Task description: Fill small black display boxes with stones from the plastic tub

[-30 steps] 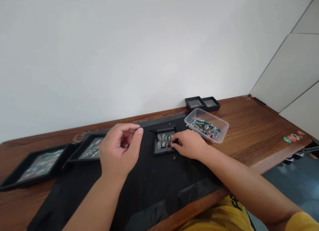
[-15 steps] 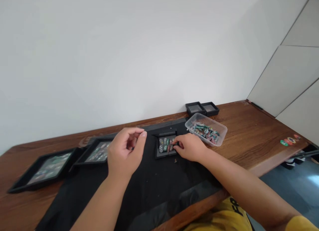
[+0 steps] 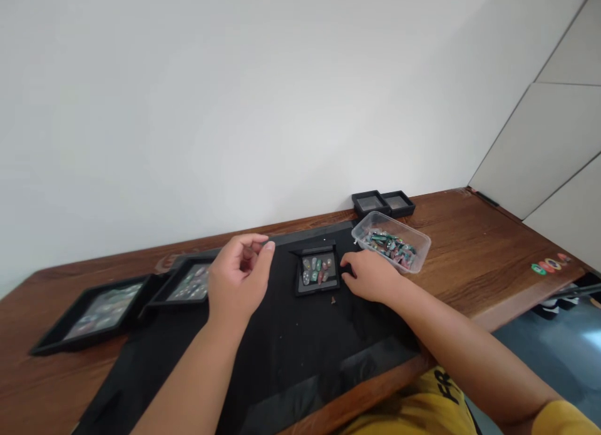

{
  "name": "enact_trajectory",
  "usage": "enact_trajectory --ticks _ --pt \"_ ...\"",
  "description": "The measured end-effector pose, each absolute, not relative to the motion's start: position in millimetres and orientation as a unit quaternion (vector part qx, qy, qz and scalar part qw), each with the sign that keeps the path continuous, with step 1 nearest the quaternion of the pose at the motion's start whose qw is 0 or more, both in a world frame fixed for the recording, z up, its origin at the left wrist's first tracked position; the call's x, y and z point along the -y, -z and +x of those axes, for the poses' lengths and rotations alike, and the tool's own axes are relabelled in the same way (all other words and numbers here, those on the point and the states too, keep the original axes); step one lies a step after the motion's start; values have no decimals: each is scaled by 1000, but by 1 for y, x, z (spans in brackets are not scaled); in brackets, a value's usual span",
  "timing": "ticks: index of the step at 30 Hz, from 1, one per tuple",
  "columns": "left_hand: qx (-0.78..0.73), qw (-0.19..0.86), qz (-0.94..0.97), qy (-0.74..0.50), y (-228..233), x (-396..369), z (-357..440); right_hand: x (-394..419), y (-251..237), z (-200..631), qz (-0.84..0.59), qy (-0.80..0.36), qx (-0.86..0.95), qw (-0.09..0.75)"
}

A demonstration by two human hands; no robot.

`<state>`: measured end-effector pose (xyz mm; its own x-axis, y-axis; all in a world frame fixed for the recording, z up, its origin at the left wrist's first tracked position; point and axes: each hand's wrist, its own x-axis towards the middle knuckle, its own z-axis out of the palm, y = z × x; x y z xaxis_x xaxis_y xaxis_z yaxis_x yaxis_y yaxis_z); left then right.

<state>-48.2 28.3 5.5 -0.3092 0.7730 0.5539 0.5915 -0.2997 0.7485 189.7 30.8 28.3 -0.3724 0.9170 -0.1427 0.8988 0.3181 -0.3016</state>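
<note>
A small black display frame [image 3: 312,288] lies opened on the dark mat, with its lid raised at the back. Several press-on nails [image 3: 317,269], clear, green and pinkish, sit in rows inside it. Just off the frame's right edge is my right hand [image 3: 369,275], thumb and forefinger parted with nothing visible between them. My left hand [image 3: 238,275] hovers left of the frame, its fingers curled and thumb tip against the forefinger. Whatever it pinches, if anything, is too small to make out.
Behind my right hand stands a clear plastic tub [image 3: 417,247] of loose nails. Two small black frames [image 3: 397,203] rest by the wall. Larger black frames [image 3: 84,310] holding nails lie at left. A tiny brown scrap [image 3: 333,300] is on the black mat [image 3: 291,353].
My right hand has drawn back to the right from the nails in the small frame, and its fingers have parted. My left hand stays pinched in nearly the same place.
</note>
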Motion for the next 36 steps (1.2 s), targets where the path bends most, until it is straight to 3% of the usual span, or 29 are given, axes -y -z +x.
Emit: enact_trajectory --ticks 16,21,25,28,31,36 --pt "-589 127 624 -498 0 -32 -43 -24 -41 186 -543 -145 826 -47" --pt "-588 126 618 -506 -1 -31 -43 -25 -40 187 -550 -144 822 -29" --pt "-571 72 610 -544 -8 -23 -42 -27 -36 189 -553 -172 813 59" --pt "-515 -17 624 -588 -17 -12 -37 -28 -31 188 -503 -270 798 191" --pt "-448 -58 705 -547 -23 -2 -27 -29 -25 186 -421 -394 749 326" --pt "-390 2 792 -469 -20 2 -12 -33 -17 186 -300 -521 684 413"
